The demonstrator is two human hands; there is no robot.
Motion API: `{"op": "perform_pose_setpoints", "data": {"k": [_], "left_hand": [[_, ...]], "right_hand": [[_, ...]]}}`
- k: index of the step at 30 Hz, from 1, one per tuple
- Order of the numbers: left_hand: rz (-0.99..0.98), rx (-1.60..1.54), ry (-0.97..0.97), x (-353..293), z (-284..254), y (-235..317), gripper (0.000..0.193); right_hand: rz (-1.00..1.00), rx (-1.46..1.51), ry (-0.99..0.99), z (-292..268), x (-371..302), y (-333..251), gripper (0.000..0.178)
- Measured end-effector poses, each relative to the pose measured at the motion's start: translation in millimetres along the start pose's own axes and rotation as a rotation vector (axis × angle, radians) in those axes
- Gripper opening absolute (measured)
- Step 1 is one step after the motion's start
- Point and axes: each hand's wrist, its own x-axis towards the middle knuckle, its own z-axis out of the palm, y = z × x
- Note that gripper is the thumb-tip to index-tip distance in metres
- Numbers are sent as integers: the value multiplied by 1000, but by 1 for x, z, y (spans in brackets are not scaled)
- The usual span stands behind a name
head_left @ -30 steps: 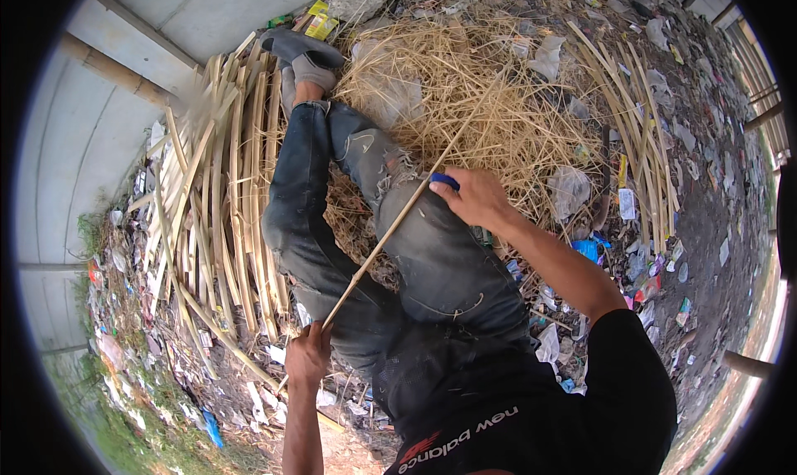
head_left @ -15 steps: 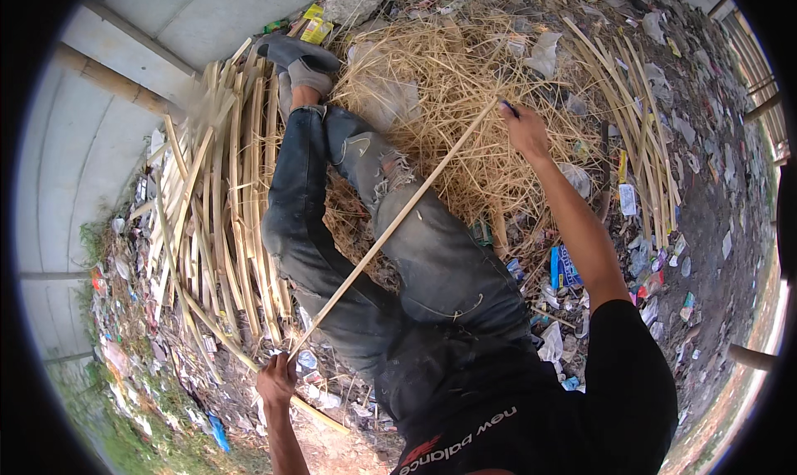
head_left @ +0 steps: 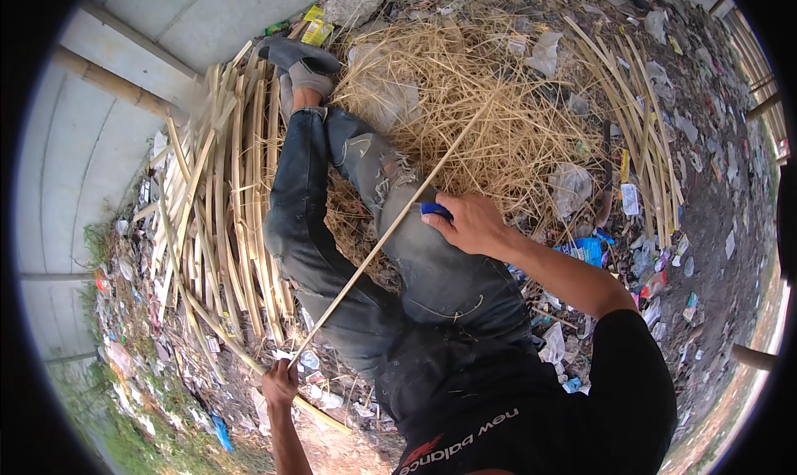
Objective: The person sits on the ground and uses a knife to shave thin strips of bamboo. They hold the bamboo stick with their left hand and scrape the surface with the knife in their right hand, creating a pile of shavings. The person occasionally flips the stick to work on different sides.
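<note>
A long, thin bamboo strip runs slantwise across my bent legs, its far end over the pile of shavings. My left hand is closed around its near end, at the lower left. Against the strip's middle, above my thigh, my right hand is closed on a small blue object. Most of that object is hidden by the fingers, so its kind cannot be made out. My jeans are torn at the knee, and my legs stretch toward the far left.
Many split bamboo strips lie stacked left of my legs. Ahead spreads a heap of pale bamboo shavings. More thin strips lie at the right. Litter is strewn over the ground, and a grey wall stands at the left.
My right hand has drawn back along the strip, from its far end to about the middle, and the blue object shows more. My left hand stays at the near end, almost unmoved.
</note>
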Motion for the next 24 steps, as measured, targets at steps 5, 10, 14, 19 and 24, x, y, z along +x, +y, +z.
{"op": "perform_pose_setpoints", "data": {"k": [5, 10, 14, 19, 24], "left_hand": [[28, 42, 19, -3, 3, -1, 17], [6, 90, 27, 14, 3, 17, 20], [61, 132, 97, 8, 8, 10, 27], [-14, 115, 27, 16, 10, 10, 29], [45, 114, 101, 12, 17, 6, 31]], "right_hand": [[41, 46, 68, 0, 22, 22, 45], [218, 74, 137, -5, 26, 5, 47], [38, -64, -33, 3, 9, -9, 48], [228, -18, 236, -24, 38, 52, 49], [-80, -160, -68, -5, 2, -8, 49]]}}
